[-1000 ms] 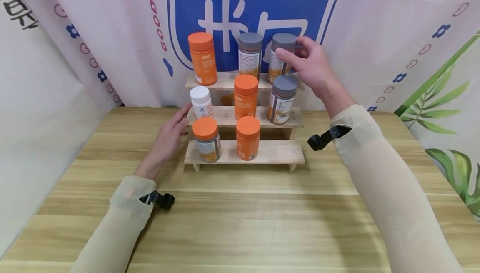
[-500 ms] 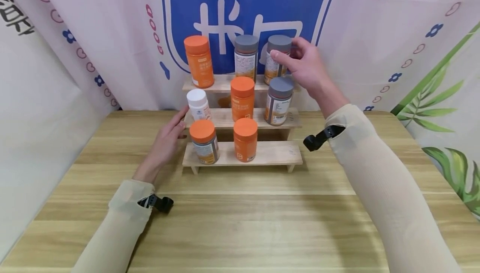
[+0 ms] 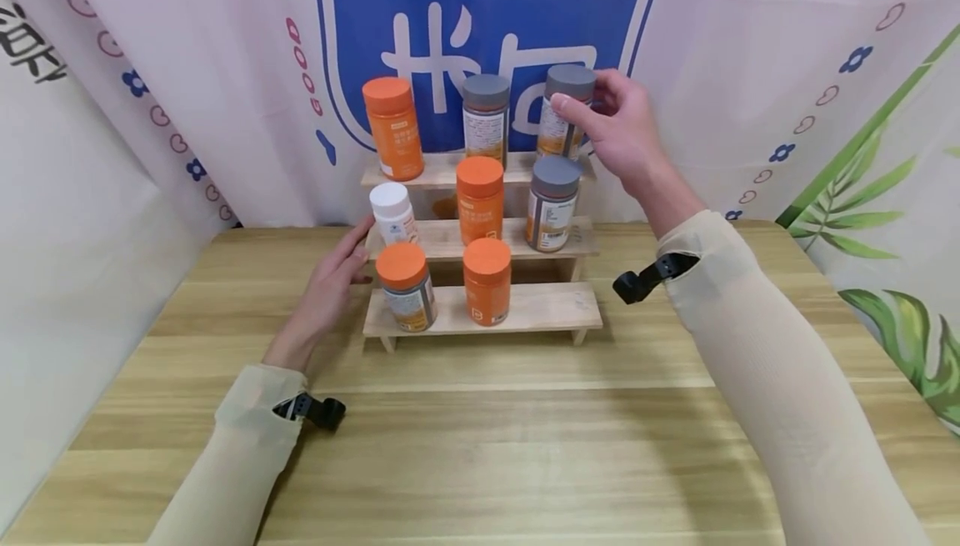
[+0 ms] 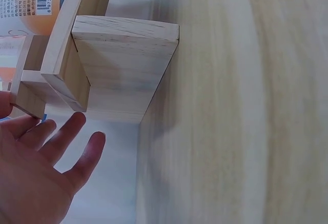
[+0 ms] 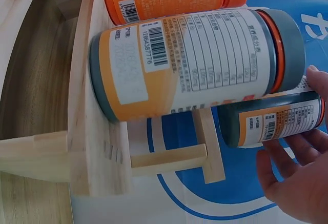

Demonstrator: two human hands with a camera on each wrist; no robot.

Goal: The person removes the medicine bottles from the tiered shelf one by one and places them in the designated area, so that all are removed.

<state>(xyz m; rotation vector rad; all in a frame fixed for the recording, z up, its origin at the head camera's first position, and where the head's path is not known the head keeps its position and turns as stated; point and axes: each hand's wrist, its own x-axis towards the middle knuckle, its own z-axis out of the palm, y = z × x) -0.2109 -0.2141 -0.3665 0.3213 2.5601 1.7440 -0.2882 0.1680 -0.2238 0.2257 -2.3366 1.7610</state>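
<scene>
At the top tier's right end, my right hand [image 3: 628, 136] grips a grey-lidded supplement jar [image 3: 568, 82] between thumb and fingers. In the right wrist view this jar [image 5: 281, 123] shows beyond the top tier's end, its base off the wood. My left hand [image 3: 324, 292] touches the left side of the three-tier wooden rack [image 3: 551, 306]. Its fingers [image 4: 65, 134] are spread near the tier ends in the left wrist view. A white bottle [image 3: 393, 211] is closest to that hand. Another grey-lidded jar [image 3: 553, 202] stands just below the held one.
An orange jar [image 3: 393, 127] and a grey-lidded jar [image 3: 485, 119] share the top tier. An orange jar [image 3: 480, 198] stands mid-rack. The bottom tier bears an orange-lidded jar [image 3: 406, 286] and an orange jar [image 3: 487, 281]. Behind hangs a printed curtain [image 3: 712, 71].
My right hand has shifted slightly up and to the right with the grey-lidded jar, away from its neighbour. The left hand stays at the rack's side. The head view has tilted a little.
</scene>
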